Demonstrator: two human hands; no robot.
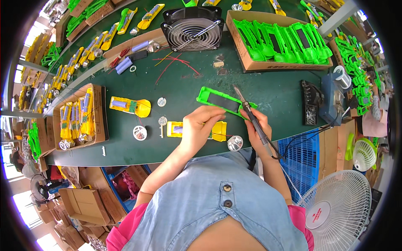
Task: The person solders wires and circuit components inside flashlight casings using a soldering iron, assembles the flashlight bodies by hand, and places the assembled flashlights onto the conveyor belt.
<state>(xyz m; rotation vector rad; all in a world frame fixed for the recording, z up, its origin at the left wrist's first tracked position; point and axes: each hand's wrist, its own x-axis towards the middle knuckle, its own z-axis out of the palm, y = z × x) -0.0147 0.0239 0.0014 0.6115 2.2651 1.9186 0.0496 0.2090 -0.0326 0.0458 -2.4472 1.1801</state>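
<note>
My right hand (260,126) grips a soldering iron (254,118), its tip pointing up and away over the bench. Under the iron lies a green plastic housing (217,100) with a dark panel in it, its right end by my right fingertips. My left hand (198,127) is closed, thumb and fingers pressed together at the near edge of the green housing; what they pinch, if anything, is hidden. Partly beneath that hand is a yellow housing (218,131) with a battery cell, and its wired reflector (235,143) sits to the right.
Left of my hands are another yellow housing (142,108), a loose reflector (140,133) and small round boards (161,101). Boxes hold yellow housings (86,113) and green housings (284,42). A black fan (192,33) stands at the back; a soldering station (331,100) is right.
</note>
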